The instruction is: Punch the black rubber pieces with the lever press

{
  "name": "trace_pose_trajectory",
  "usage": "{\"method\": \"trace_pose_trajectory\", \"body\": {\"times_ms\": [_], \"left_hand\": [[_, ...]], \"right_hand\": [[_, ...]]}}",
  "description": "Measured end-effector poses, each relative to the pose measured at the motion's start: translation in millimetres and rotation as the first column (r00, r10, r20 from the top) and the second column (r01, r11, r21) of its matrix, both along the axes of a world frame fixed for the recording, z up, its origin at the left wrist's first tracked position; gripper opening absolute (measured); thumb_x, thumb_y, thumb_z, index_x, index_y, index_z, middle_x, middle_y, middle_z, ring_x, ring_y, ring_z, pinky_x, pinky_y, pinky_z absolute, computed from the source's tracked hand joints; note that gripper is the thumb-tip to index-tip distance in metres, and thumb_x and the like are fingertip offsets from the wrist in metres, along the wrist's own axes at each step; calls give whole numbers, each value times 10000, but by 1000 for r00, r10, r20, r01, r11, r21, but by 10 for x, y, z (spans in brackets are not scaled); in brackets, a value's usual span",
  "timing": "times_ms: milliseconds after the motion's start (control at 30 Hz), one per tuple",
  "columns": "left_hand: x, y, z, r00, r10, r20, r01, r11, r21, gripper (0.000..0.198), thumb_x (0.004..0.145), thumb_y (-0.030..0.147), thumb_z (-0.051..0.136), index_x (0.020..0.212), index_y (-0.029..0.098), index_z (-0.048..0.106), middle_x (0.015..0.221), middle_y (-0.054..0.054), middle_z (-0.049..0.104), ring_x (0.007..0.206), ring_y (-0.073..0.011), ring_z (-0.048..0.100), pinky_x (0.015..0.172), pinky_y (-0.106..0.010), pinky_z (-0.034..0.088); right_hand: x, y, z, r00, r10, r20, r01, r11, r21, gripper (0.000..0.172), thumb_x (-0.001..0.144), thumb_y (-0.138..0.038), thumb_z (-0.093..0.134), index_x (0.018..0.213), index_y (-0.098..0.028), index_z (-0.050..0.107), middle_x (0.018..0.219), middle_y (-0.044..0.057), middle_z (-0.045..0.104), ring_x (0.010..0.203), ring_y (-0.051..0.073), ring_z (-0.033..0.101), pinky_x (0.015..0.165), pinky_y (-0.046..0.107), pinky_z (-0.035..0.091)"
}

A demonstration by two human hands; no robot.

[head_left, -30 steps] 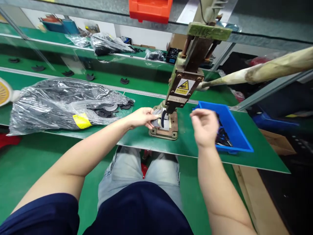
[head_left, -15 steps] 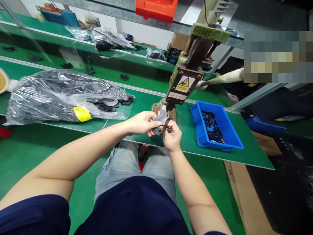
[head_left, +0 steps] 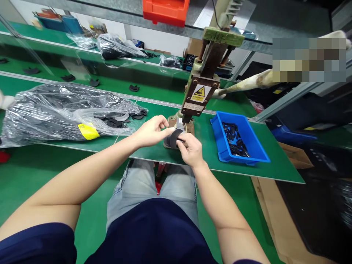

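At the base of the hand press (head_left: 198, 96), my right hand (head_left: 193, 149) pinches a dark curved piece (head_left: 175, 139) at its right side. My left hand (head_left: 151, 131) is on the other side, its thumb stretched toward the piece and its fingers apart from the thumb. Whether that thumb touches the piece I cannot tell. The press ram stands above the piece, just behind my hands. Part of the press base (head_left: 189, 127) is hidden by my hands.
A clear plastic bag (head_left: 55, 110) of black curved parts lies on the green bench to the left. On the right stands a blue bin (head_left: 254, 145) with small black parts. Behind, several black parts sit on a green strip. An orange bin (head_left: 166, 11) is overhead.
My left hand has let go of the piece and its fingers have opened. The dark curved piece has turned, so its broad face now shows. My right hand still pinches it.
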State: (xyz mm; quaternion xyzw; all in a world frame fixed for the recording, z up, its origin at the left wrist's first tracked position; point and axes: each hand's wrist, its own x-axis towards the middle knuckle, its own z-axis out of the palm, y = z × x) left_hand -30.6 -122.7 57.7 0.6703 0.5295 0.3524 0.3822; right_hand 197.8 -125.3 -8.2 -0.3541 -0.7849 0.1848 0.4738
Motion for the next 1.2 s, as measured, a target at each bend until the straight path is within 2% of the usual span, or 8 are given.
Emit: {"method": "trace_pose_trajectory", "body": {"times_ms": [67,233,467,733,867,967,1067,1200], "left_hand": [[29,-56,-29,998,-46,-47,50,995,89,329,905,501,769,838,204,645,784,-2,640,684,-140,552,596,-253,418],[85,-90,-92,995,-102,-22,102,994,34,401,924,477,702,664,207,556,641,11,525,590,-133,431,552,-268,320],[40,-11,-100,966,-196,170,220,965,-140,465,877,545,770,664,189,559,639,25,516,605,-110,442,583,-249,333],[-7,115,-291,927,-100,363,210,937,-278,441,833,563,858,913,174,665,775,-9,676,669,-121,609,617,-227,474],[-175,446,-600,926,193,323,-48,912,-408,458,838,500,877,736,188,557,598,12,599,508,-87,527,492,-195,402],[-259,821,-777,856,434,282,-233,810,-539,427,859,419,883,736,195,541,570,9,590,476,-90,531,486,-203,435],[-227,1326,-793,826,490,277,-276,781,-561,402,855,395,898,756,193,565,558,0,586,476,-102,541,492,-217,450],[-98,2034,-672,803,482,351,-289,830,-478,332,946,446,801,869,184,612,696,-34,684,596,-109,621,591,-209,511]], "right_hand": [[-11,-1,-30,1000,-1,11,1,1000,15,149,987,-359,649,1022,-243,737,1003,77,780,952,208,714,899,400,595],[-41,2,-77,1000,5,18,-6,1000,18,180,994,-386,634,1081,-261,730,1045,82,787,950,213,727,887,412,617],[-15,-60,-83,999,14,-47,-14,1000,6,177,971,-410,664,1053,-279,752,1046,77,790,1000,229,745,928,442,644],[-17,21,-146,991,-37,-127,29,998,-63,200,989,-363,663,1150,-272,739,1137,69,779,1068,207,742,976,415,638],[220,20,-183,984,-99,-146,81,989,-124,371,983,-345,672,1349,-283,665,1328,108,703,1170,229,720,1043,459,635],[535,-100,-194,976,-140,-166,117,983,-140,342,980,-319,666,1321,-292,674,1276,108,689,1133,240,723,1007,477,647],[847,-256,-182,980,-148,-131,128,980,-150,325,966,-294,671,1289,-316,693,1216,104,704,1128,270,725,1011,527,643],[1188,-358,-89,983,-175,-55,166,976,-141,329,943,-305,695,1270,-340,709,1231,112,725,1180,310,718,1042,586,633]]}}
